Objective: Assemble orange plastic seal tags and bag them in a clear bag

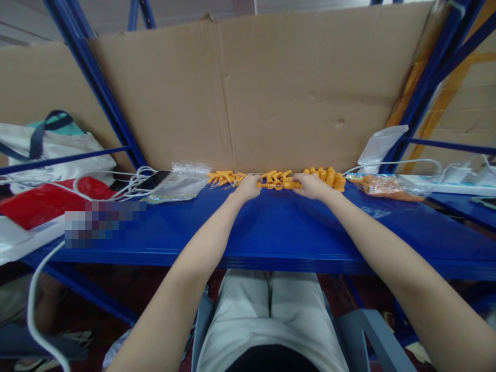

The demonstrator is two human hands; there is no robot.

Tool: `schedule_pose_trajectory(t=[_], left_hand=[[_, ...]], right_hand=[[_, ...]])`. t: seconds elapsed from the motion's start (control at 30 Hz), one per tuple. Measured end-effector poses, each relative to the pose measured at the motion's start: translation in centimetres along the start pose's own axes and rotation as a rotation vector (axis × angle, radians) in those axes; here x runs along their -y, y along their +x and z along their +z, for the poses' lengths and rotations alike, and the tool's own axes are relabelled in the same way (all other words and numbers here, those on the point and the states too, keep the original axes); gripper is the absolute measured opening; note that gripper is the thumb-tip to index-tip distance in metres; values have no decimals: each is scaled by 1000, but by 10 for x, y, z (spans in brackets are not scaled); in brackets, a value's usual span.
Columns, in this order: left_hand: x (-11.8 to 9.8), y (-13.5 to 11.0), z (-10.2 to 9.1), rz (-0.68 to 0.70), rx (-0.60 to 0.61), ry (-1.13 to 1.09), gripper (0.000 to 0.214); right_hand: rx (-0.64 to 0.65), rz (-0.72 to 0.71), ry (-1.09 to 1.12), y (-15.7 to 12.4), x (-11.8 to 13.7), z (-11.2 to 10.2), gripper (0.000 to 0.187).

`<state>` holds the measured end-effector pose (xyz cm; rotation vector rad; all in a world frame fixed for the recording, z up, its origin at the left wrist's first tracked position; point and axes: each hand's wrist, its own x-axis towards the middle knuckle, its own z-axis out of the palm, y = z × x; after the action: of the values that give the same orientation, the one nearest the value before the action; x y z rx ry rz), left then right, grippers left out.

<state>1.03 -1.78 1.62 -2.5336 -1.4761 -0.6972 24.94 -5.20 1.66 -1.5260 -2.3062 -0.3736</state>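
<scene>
Both my arms reach forward over a blue shelf (271, 232) to a row of small orange plastic pieces (277, 179) lying along the cardboard back wall. My left hand (248, 187) is curled shut on the left end of an orange piece. My right hand (312, 186) is curled shut on the right end of what looks like the same piece. More orange star-shaped parts (222, 177) lie to the left, and a cluster of orange cylinders (329, 176) sits just right of my right hand.
A clear plastic bag (180, 183) and a phone (153, 180) with white cables lie at left, beside a red bag (42, 201) and a tote bag (46, 147). A bag of orange parts (382, 185) and a white power strip (445, 183) lie at right. Blue uprights frame the cardboard (271, 93).
</scene>
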Motion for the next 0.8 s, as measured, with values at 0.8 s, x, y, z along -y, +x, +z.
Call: schedule_pose_trajectory(t=[0.8], left_hand=[[-12,-1,19,-123,-37,-244,29]], right_hand=[[6,126,576,5,-7,14,58]])
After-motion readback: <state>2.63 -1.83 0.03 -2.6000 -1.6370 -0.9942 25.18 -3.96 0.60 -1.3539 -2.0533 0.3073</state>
